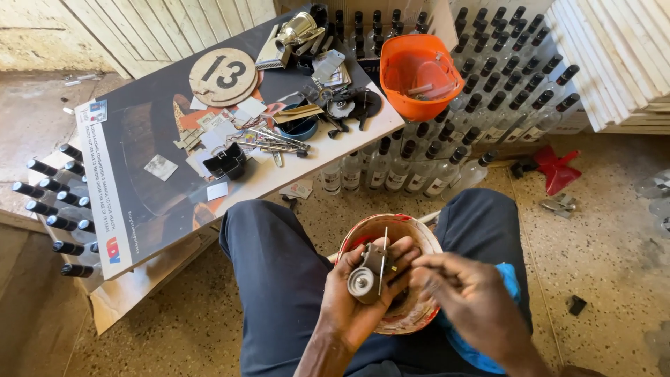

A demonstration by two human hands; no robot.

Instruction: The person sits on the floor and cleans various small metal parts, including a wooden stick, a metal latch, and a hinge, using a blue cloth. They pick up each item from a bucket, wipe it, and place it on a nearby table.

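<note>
Gripping a small metal cylinder part point(368, 279) w/ a thin rod sticking up, left hand point(359, 297) is closed round it over the red-rimmed bowl point(419, 234) in the lap. Right hand point(471, 300), fingers pinched nr the part, contents too small to tell. Looks mid-job: loose hardware remains on the board point(139, 160).

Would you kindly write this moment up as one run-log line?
left hand: holds small metal cylinder part | right hand: beside it, grip unclear | below: paint-stained bucket between knees | table: keys, orange bowl
</note>
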